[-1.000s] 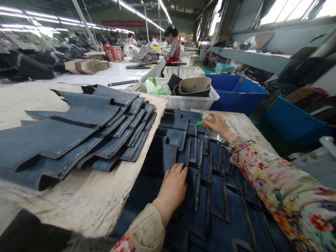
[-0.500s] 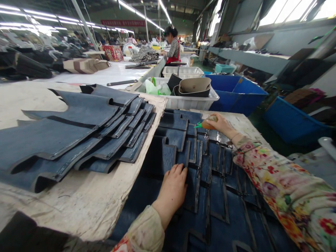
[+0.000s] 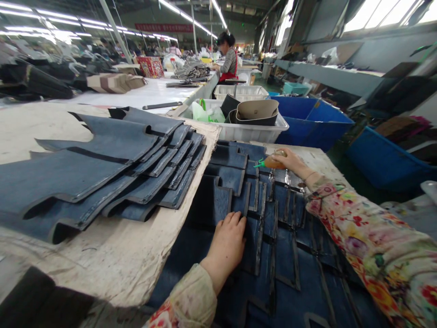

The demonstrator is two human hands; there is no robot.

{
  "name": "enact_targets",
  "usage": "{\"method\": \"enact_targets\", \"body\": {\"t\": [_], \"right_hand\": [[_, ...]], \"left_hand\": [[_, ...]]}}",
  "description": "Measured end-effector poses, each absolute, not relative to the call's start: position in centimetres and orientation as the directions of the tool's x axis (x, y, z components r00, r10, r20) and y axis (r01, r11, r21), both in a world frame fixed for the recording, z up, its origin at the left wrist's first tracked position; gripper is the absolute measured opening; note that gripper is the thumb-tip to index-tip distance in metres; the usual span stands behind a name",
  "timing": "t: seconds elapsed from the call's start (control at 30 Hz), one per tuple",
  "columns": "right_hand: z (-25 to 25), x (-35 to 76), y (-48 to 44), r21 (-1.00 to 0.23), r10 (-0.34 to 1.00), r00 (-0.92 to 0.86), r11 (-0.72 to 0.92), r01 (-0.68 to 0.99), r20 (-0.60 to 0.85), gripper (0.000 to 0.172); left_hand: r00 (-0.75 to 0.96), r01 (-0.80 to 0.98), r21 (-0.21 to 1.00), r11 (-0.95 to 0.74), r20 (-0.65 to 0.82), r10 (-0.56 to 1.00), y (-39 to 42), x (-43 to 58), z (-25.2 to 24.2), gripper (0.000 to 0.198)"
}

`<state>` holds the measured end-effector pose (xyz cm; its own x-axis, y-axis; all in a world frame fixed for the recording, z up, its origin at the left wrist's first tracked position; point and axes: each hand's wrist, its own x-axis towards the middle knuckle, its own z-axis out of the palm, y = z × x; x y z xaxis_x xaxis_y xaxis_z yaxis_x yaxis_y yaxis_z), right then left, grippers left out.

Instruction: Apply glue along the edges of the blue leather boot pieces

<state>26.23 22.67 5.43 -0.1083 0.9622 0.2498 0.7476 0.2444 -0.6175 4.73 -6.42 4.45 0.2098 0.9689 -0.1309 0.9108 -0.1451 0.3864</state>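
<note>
My left hand point(image 3: 228, 241) lies flat, fingers together, on a spread of overlapping dark blue cut fabric pieces point(image 3: 273, 237) on the lower bench. My right hand point(image 3: 289, 161) reaches to the far end of that spread and grips a small orange squeeze bottle with a green nozzle point(image 3: 269, 162), its tip pointing left over the pieces. A second fanned stack of dark blue pieces point(image 3: 112, 159) rests on the raised beige board point(image 3: 129, 255) to my left.
A white plastic crate point(image 3: 249, 131) with rolled tan and black material stands beyond the pieces. Blue bins point(image 3: 310, 119) sit to the right on the floor. A person in a red apron point(image 3: 228, 59) works at a far table. A long white table point(image 3: 143, 95) runs back left.
My right hand with the bottle has shifted slightly down and toward me along the far pieces. My left hand has stayed pressed on the spread.
</note>
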Motion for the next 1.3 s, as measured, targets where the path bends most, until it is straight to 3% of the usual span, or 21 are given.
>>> {"method": "enact_targets", "body": {"t": [0.23,0.53,0.73,0.9,1.1,1.3], "right_hand": [[7.1,27.3,20.2,-0.723,0.980,-0.197,0.155,0.673,0.026,0.039],[6.8,26.1,19.9,-0.659,0.977,-0.069,0.189,0.728,0.204,0.045],[7.0,27.0,18.9,-0.672,0.968,-0.206,0.248,0.698,0.144,0.045],[7.7,27.8,17.5,-0.671,0.970,-0.214,0.236,0.703,0.118,0.052],[7.6,27.4,16.2,-0.629,0.952,-0.242,0.306,0.715,0.188,0.050],[7.0,28.2,15.6,-0.639,0.921,-0.354,0.372,0.673,0.163,0.048]], "left_hand": [[0.215,0.909,0.386,-0.157,-0.112,0.970,-6.5,4.8,4.4,0.048],[0.216,0.911,0.380,-0.163,-0.102,0.971,-6.5,4.7,4.3,0.049],[0.214,0.908,0.385,-0.165,-0.088,0.973,-6.5,4.7,4.2,0.048],[0.220,0.907,0.382,-0.175,-0.076,0.973,-6.5,4.8,4.3,0.047],[0.216,0.912,0.371,-0.175,-0.071,0.974,-6.5,4.7,4.1,0.047],[0.222,0.912,0.367,-0.183,-0.068,0.973,-6.4,4.8,4.0,0.046]]}}
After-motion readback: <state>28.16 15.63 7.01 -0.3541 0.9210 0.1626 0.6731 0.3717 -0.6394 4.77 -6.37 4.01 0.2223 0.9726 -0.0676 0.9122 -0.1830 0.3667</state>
